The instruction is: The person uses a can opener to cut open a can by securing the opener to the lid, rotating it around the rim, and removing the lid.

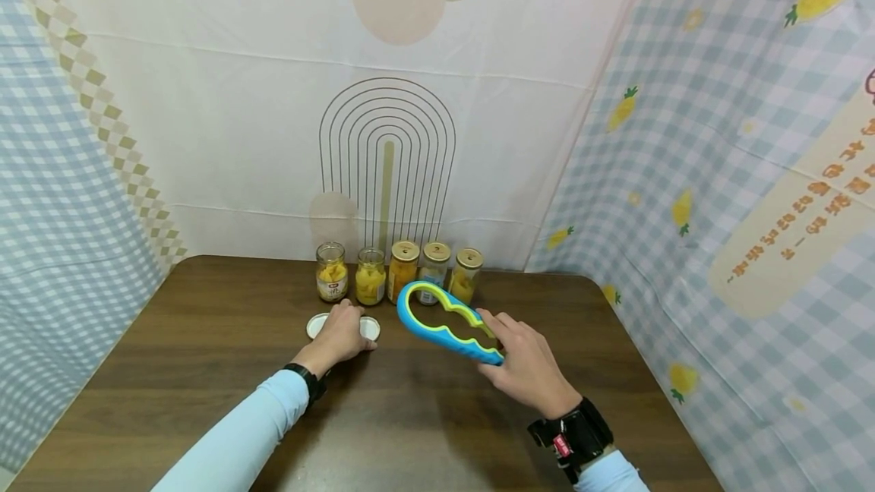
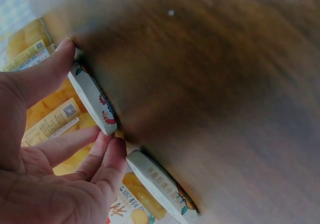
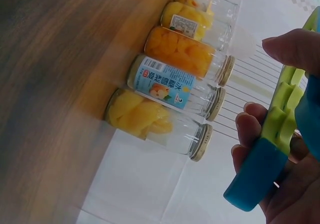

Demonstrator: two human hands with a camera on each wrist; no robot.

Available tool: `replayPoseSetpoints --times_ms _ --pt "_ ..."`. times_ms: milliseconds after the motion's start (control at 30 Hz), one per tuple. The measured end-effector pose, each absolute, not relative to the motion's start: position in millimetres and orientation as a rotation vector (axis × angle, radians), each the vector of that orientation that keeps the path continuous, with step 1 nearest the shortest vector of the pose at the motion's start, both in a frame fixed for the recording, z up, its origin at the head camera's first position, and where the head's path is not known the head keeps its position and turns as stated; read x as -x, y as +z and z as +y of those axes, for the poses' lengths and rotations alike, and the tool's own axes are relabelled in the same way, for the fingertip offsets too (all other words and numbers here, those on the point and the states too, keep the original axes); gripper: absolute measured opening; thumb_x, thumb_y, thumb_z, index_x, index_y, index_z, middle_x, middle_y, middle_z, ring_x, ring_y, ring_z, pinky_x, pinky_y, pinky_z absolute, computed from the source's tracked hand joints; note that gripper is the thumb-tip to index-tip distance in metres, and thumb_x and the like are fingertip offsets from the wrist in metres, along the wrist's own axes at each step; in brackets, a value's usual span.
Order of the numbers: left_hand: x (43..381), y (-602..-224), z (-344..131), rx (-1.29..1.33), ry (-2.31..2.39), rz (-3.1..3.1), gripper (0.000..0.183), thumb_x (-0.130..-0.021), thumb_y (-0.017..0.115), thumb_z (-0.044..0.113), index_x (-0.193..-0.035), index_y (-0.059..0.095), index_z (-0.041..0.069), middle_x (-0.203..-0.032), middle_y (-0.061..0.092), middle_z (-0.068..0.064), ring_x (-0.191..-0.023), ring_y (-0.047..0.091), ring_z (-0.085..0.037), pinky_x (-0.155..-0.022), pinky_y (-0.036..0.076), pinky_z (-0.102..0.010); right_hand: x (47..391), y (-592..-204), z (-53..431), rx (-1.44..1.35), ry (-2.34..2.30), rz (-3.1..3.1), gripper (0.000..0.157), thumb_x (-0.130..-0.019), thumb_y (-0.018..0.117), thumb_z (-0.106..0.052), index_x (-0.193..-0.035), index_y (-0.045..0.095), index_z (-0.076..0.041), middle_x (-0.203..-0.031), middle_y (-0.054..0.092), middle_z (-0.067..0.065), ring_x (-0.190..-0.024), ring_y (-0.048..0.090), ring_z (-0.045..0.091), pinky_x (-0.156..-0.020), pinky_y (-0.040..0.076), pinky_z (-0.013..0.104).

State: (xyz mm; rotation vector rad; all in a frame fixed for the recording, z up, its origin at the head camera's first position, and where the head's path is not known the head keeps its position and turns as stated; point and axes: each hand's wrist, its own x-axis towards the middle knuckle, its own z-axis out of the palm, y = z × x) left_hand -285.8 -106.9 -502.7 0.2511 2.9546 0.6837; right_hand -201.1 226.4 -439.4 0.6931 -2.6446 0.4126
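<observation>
My left hand (image 1: 342, 334) pinches the edges of a white jar lid (image 2: 92, 98) between thumb and fingers, low at the tabletop. A second white lid (image 2: 162, 186) lies beside it, close to the fingertips. My right hand (image 1: 522, 359) grips a blue and lime-green jar opener (image 1: 437, 336) by its handle end, its loop pointing left above the table. Just behind the lids stand two lidless glass jars of yellow fruit, the left jar (image 1: 332, 281) and the right jar (image 1: 371, 284). The opener's loop partly covers the lidded jars in the head view.
Three lidded jars continue the row: an orange-fruit jar (image 3: 180, 51), a blue-labelled jar (image 3: 165, 83) and a yellow-fruit jar (image 3: 140, 116). They stand on a brown wooden table (image 1: 205, 370) near its back edge. Patterned cloth (image 1: 239, 135) hangs behind and at both sides.
</observation>
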Motion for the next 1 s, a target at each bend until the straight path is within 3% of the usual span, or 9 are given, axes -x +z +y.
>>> replayPoseSetpoints --times_ms 300,467,733,1000 --pt "282.6 -515.2 -108.4 -0.262 0.783 3.005 0.082 -0.078 0.097 0.035 -0.136 0.063 -0.011 -0.129 0.061 -0.029 -0.122 0.058 -0.047 -0.102 0.054 -0.058 200.2 -437.6 229.2 -0.689 0.408 -2.639 0.081 -0.076 0.095 -0.025 -0.150 0.062 -0.015 -0.092 0.062 -0.003 -0.070 0.041 0.004 -0.062 0.035 0.019" --pt "247.7 -496.2 -106.0 -0.213 0.949 3.048 0.083 -0.081 0.094 0.029 -0.143 0.058 -0.012 -0.138 0.059 -0.030 -0.131 0.055 -0.047 -0.110 0.050 -0.061 198.9 -437.0 232.2 -0.680 0.398 -2.612 0.080 -0.074 0.096 -0.026 -0.147 0.065 -0.015 -0.093 0.061 -0.009 -0.069 0.041 0.002 -0.063 0.035 0.018" --pt "195.0 -480.5 -107.0 -0.183 1.038 3.089 0.078 -0.083 0.093 0.032 -0.141 0.062 -0.009 -0.133 0.063 -0.027 -0.127 0.058 -0.045 -0.109 0.051 -0.060 196.2 -437.3 237.7 -0.622 0.414 -2.646 0.080 -0.076 0.097 -0.027 -0.148 0.064 -0.014 -0.095 0.062 -0.009 -0.070 0.041 0.003 -0.063 0.035 0.019" --pt "170.8 -472.4 -105.1 -0.169 1.118 3.075 0.073 -0.083 0.093 0.035 -0.140 0.065 -0.002 -0.135 0.065 -0.023 -0.131 0.059 -0.044 -0.111 0.050 -0.062 197.1 -439.6 237.7 -0.622 0.422 -2.659 0.080 -0.077 0.095 -0.026 -0.149 0.063 -0.014 -0.096 0.064 -0.006 -0.071 0.042 0.004 -0.063 0.035 0.020"
